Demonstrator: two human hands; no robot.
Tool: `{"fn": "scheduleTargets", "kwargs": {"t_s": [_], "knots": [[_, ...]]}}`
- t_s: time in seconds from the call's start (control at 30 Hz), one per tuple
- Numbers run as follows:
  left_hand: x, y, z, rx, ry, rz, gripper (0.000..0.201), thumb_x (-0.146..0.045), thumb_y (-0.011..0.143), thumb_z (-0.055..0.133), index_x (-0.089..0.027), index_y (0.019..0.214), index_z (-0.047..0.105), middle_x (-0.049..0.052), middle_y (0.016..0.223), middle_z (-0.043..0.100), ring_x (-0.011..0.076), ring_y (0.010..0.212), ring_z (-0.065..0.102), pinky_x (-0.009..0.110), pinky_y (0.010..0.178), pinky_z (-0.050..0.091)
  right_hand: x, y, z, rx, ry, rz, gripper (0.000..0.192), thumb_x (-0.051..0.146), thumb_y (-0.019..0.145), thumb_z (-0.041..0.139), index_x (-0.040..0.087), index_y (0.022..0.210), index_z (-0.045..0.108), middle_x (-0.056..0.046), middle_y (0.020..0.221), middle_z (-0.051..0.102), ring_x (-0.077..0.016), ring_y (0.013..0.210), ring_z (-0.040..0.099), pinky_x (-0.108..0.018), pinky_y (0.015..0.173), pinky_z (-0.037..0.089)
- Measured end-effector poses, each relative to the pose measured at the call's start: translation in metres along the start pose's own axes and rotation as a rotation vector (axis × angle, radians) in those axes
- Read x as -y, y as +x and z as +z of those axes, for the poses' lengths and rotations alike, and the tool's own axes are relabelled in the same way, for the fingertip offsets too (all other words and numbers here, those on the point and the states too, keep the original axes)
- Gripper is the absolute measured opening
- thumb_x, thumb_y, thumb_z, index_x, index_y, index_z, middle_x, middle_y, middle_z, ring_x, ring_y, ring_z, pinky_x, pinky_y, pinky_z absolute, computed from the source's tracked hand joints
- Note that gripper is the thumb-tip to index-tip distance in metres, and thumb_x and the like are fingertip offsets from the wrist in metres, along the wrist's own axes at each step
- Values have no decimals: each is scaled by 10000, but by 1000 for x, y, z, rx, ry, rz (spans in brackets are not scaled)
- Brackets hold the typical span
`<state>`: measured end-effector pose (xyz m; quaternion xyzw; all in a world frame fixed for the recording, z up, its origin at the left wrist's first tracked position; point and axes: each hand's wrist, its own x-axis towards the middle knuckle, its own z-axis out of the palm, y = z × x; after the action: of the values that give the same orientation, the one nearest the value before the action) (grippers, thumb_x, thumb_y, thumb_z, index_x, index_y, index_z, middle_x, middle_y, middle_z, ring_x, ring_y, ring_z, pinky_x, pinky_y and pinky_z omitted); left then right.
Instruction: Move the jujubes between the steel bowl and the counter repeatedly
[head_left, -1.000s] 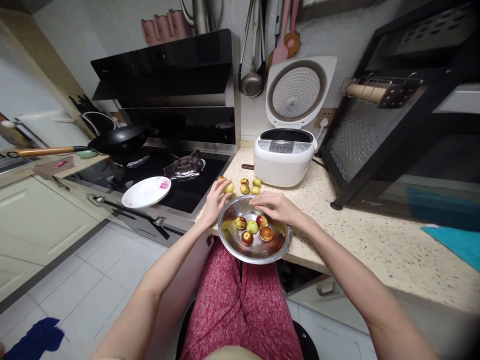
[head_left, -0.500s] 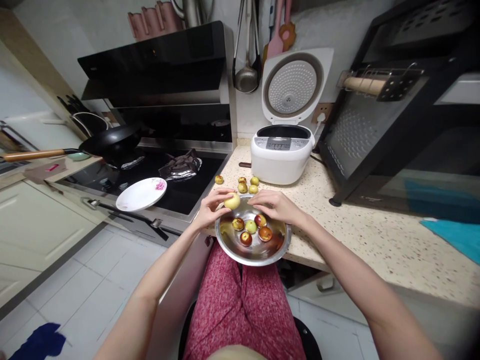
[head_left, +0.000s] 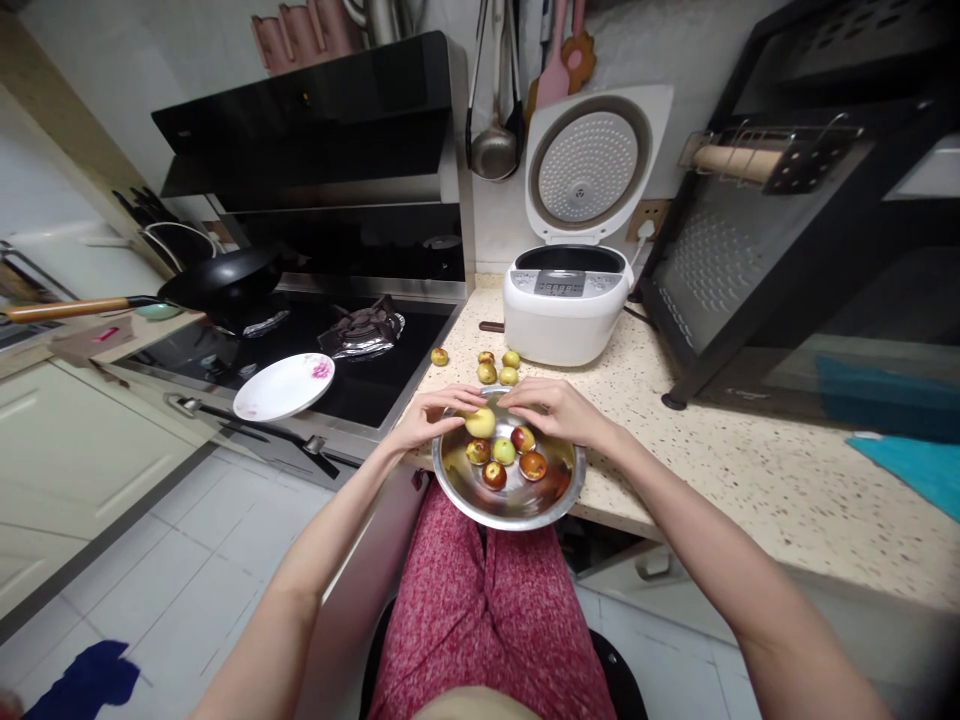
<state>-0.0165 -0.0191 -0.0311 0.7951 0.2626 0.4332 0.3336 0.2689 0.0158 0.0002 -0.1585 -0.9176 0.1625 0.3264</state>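
A steel bowl (head_left: 465,497) rests on the counter's front edge over my lap, with several small red and green fruits (head_left: 512,455) inside. My left hand (head_left: 433,416) holds a yellow-green fruit (head_left: 481,423) just above the bowl's far rim. Fingers of my right hand (head_left: 553,410) rest curled on the far rim of the bowl, beside that fruit. Several more fruits (head_left: 496,367) lie loose on the counter behind the bowl.
A white rice cooker (head_left: 564,316) stands open behind the loose fruits. To the left is a black hob with a white plate (head_left: 283,386), a crumpled foil (head_left: 363,330) and a pan (head_left: 217,279). A black rack (head_left: 757,260) fills the right. A teal cloth (head_left: 915,468) lies far right.
My left hand has carried the yellow-green fruit from the counter, behind the bowl's left side, to just over the bowl's far rim. The right hand has stayed on the rim.
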Motion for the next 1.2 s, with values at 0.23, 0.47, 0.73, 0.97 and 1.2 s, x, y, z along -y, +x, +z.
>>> {"fn": "scheduleTargets", "kwargs": {"t_s": [0.23, 0.47, 0.73, 0.97, 1.2], "knots": [[-1, 0, 2, -27, -23, 30, 278, -454, 934, 733, -235, 1084, 816, 129, 1175, 787, 322, 1278, 663, 595, 1132, 498, -1, -1, 1, -18, -4, 8, 209, 225, 1001, 627, 263, 1121, 794, -64, 1096, 806, -216, 995, 752, -406, 922, 605], [5, 5, 2, -352, 148, 35, 275, -418, 983, 662, -217, 1138, 767, 129, 1258, 735, 283, 1250, 668, 540, 1136, 507, 0, -1, 2, -36, 11, 12, 212, 223, 1002, 623, 271, 1109, 800, -56, 1094, 810, -221, 1019, 753, -433, 951, 606], [42, 15, -5, -346, 675, -129, 489, -218, 956, 572, -198, 1443, 544, 178, 1549, 479, 304, 1466, 464, 545, 1221, 399, 2, -1, 1, -42, 13, 54, 225, 230, 1002, 623, 279, 1135, 798, -54, 1116, 808, -232, 1032, 754, -451, 969, 602], [60, 23, -15, -197, 929, -216, 591, -260, 980, 545, -194, 1555, 427, 188, 1686, 331, 357, 1614, 215, 646, 1258, 248, 2, -2, 2, -59, -10, 25, 220, 233, 1007, 617, 268, 1134, 794, -56, 1093, 814, -237, 1007, 764, -441, 937, 618], [57, 22, -23, -276, 938, -232, 513, -228, 991, 518, -167, 1499, 474, 197, 1436, 551, 352, 1493, 411, 555, 1176, 408, 5, -2, 2, -67, -33, 31, 237, 224, 1011, 605, 286, 1148, 789, -49, 1101, 812, -240, 1018, 763, -446, 945, 621]]}}
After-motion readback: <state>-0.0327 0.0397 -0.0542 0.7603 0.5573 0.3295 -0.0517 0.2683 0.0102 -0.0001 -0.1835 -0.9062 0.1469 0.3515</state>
